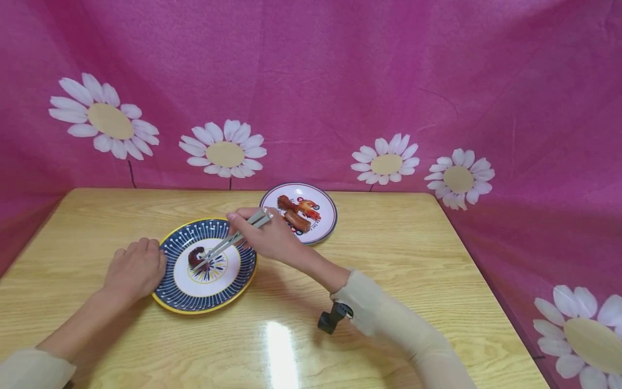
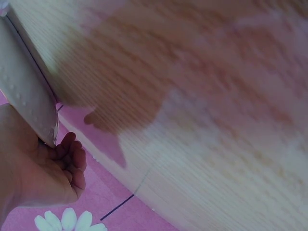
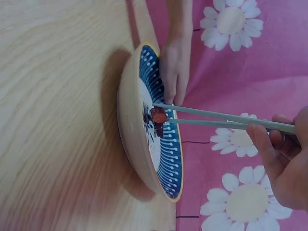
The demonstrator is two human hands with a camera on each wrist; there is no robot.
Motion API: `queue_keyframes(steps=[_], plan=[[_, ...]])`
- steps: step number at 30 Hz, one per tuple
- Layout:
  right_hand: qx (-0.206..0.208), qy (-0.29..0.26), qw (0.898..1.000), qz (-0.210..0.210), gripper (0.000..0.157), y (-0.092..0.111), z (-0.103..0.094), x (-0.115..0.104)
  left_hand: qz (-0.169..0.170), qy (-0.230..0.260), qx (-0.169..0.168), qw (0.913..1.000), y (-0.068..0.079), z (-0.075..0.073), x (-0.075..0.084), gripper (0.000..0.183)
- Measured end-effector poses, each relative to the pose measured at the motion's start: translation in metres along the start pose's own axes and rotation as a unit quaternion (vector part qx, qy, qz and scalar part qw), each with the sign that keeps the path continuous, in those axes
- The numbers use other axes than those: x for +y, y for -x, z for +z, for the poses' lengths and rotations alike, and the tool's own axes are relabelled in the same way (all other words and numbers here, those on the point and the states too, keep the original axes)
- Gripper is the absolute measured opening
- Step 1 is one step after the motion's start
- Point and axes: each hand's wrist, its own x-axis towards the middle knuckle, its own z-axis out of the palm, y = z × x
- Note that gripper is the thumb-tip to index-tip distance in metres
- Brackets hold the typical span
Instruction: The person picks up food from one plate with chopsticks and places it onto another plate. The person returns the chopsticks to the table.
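My right hand (image 1: 264,235) holds a pair of grey chopsticks (image 1: 233,239), slanting down over a blue-patterned plate (image 1: 171,292) with a yellow rim. Their tips are at a dark red-brown, curled piece of food (image 1: 196,256) near the plate's middle. In the right wrist view, the reddish side of this food (image 3: 158,114) shows between the two tips. At the plate's left edge, my left hand (image 1: 138,267) grips the rim with curled fingers. From the left wrist view, the plate's pale underside (image 2: 26,72) runs into that hand; its thumb is largely hidden.
Behind my right hand stands a smaller white plate (image 1: 326,227) with a dark rim, bearing a brown drumstick-like piece (image 1: 286,203), a sausage (image 1: 297,220) and an orange-red piece (image 1: 308,207). A pink cloth (image 1: 311,81) with daisies hangs behind the wooden table (image 1: 413,259).
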Motion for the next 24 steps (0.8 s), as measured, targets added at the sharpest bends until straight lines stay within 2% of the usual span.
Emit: queue_keyframes(steps=[12,24], plan=[[0.036,0.028,0.999,-0.021,0.034,0.005,-0.017,0.003,-0.001,-0.006,-0.001,1.0,-0.001,0.0,0.0,0.03],[0.052,0.017,0.997,-0.045,0.035,0.006,-0.03,0.003,-0.001,-0.014,-0.015,0.9998,-0.001,-0.001,0.0,0.031]])
